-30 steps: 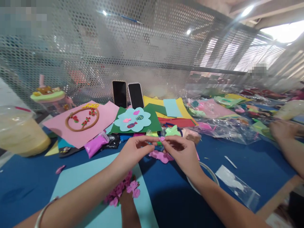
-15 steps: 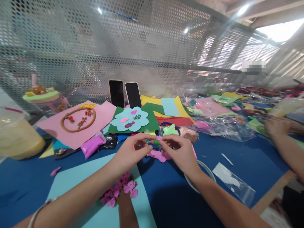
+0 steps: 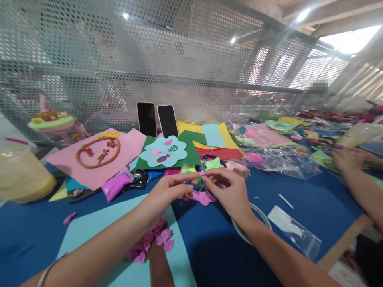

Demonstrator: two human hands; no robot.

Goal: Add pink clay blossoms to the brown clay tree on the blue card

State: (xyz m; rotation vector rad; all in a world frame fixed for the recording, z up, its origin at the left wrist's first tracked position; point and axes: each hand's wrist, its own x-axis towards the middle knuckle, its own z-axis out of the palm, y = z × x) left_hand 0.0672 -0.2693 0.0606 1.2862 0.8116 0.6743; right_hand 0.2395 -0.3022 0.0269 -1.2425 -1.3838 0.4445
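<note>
A small pink clay piece (image 3: 202,173) is pinched between the thumb and index finger of my right hand (image 3: 227,189). The index fingertip of my left hand (image 3: 170,189) touches that piece from the left, its other fingers loosely bent. Just below the fingertips lies a larger lump of pink clay (image 3: 204,197) on the blue table. Under my left forearm is a light blue sheet (image 3: 98,227) bearing a brown clay trunk (image 3: 160,259) with clustered pink clay flowers (image 3: 164,238), partly hidden by the arm.
Behind my hands are a blue flower-shaped card (image 3: 149,154), a pink sheet (image 3: 72,159) and two phones (image 3: 146,119). A cup (image 3: 20,175) stands left. A tape roll (image 3: 266,221) lies by my right wrist, a plastic bag (image 3: 295,231) beyond. Another person's hand (image 3: 348,161) is far right.
My left thumb has drawn back from the fingertips, and its index finger has straightened against the pink piece. Less green shows between my hands.
</note>
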